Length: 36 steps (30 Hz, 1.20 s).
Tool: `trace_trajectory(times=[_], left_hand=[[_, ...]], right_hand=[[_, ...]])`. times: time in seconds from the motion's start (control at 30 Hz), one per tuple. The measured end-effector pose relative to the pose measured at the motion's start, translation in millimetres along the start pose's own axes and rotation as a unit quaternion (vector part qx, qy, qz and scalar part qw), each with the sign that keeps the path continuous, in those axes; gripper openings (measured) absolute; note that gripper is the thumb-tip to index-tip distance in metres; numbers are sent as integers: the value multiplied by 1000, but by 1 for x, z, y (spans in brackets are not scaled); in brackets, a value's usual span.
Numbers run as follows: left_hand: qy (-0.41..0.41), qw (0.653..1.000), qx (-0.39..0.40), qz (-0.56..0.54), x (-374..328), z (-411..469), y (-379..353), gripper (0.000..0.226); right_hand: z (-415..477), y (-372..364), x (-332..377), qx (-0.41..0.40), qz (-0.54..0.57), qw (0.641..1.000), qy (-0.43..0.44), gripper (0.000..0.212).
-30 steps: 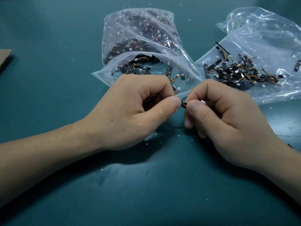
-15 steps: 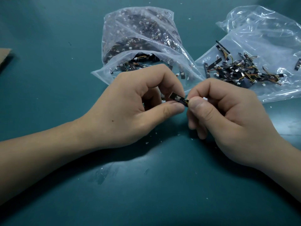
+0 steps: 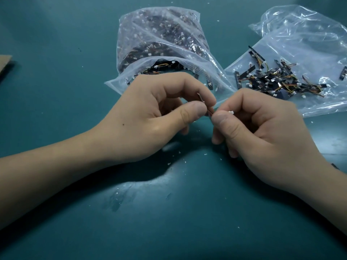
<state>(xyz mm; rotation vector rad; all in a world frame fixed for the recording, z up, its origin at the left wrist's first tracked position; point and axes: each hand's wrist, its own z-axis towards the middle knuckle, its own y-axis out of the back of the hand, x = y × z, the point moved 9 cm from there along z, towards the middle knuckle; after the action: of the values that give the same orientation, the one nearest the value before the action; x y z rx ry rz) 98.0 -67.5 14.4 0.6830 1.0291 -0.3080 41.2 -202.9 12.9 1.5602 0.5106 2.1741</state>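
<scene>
Tilted steeper than before, the small dark circuit strip (image 3: 202, 100) is pinched in the left hand's (image 3: 150, 117) grip, the right hand's (image 3: 262, 132) grip clamped on its white plastic plug (image 3: 230, 112), probably to pull it off.

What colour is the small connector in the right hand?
The connector is white, in the head view.

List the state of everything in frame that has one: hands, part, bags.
left hand, pinching the board strip between thumb and forefinger.
right hand, pinching the strip's lower end; white connector shows above its thumb.
board strip, tilted, held above the table.
centre bag, mouth open toward the hands, packed with parts.
right bag, crumpled, lying flat; pile of parts in or on it, cannot tell.
</scene>
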Motion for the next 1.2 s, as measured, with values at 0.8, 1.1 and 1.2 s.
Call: trace_trajectory(times=[0.8,1.1,1.2], left_hand=[[65,997,30,-35,9,3,-6,32],[72,994,49,-60,13,2,-10,35],[67,994,39,-73,12,3,-8,23]], right_hand=[[-4,4,6,-27,-47,998,30,8],[-3,7,3,-40,-18,999,12,10],[-3,10,0,-51,-10,999,6,11]])
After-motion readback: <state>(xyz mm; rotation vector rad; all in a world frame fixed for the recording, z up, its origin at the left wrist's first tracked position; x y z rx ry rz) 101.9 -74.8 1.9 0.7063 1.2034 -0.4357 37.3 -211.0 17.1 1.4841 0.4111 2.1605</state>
